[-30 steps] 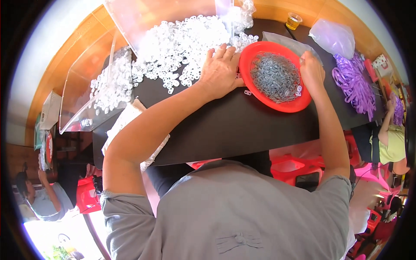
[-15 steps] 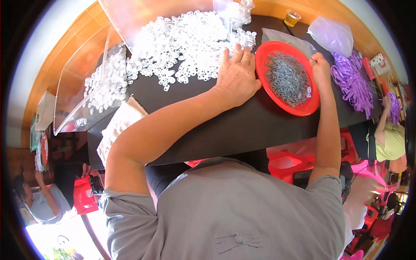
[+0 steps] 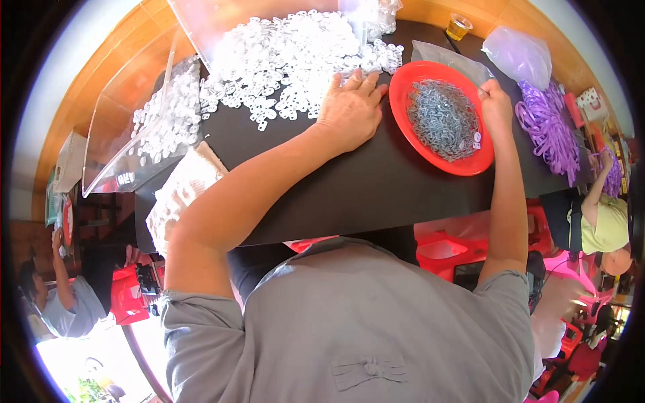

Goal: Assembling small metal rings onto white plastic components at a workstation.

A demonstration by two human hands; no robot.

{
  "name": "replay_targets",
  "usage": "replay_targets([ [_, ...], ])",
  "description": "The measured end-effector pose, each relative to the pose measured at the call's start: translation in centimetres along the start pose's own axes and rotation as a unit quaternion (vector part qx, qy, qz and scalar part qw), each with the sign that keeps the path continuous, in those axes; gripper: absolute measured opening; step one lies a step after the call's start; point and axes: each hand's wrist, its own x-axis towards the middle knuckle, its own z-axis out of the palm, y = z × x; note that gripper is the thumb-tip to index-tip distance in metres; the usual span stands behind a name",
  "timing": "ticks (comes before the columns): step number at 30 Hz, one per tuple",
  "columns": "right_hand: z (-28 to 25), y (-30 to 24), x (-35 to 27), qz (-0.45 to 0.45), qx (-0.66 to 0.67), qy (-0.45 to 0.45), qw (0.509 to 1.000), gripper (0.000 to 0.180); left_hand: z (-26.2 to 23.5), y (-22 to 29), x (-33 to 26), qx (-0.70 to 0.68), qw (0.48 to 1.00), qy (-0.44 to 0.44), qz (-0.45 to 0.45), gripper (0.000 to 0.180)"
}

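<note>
A red plate [image 3: 440, 166] on the dark table holds a heap of small silver metal pins [image 3: 440, 121], with a few white tabs [image 3: 477, 140] at its right side. My right hand [image 3: 496, 111] is closed at the plate's upper right rim, gripping it; its fingertips are partly hidden. Left of the plate, my left hand [image 3: 349, 117] lies palm down with fingers spread. Its fingertips reach the near edge of a big spread of small white plastic pieces with holes [image 3: 282, 60], and nothing shows in its grasp.
Clear plastic bins [image 3: 127, 127] with more white pieces stand at left, beside a cream cloth [image 3: 191, 178]. Purple ribbons [image 3: 547, 131], a plastic bag [image 3: 517, 57] and a cup of yellow liquid [image 3: 458, 27] lie at right and back. Other people sit at both sides.
My left hand has slid left, away from the plate. The plate has shifted a little left with my right hand at its rim. The whole view has tilted slightly.
</note>
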Motion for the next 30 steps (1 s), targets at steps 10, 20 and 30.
replay_targets([
  [10, 1.9, -5.9, -2.2, -0.103, -0.018, -0.014, 0.994, 0.015, -2.7, -5.3, -4.3, -0.015, 0.998, 0.014, 0.058, 0.037],
  [20, 4.9, -12.1, -2.3, -0.143, -0.001, -0.059, 0.988, 0.014, -11.9, -6.9, -12.7, -0.200, 0.967, 0.110, -0.110, 0.028],
  [30, 1.3, -17.3, -4.8, -0.354, 0.036, 0.027, 0.934, 0.005, -14.1, -4.5, -14.0, -0.364, 0.891, 0.119, -0.243, 0.013],
])
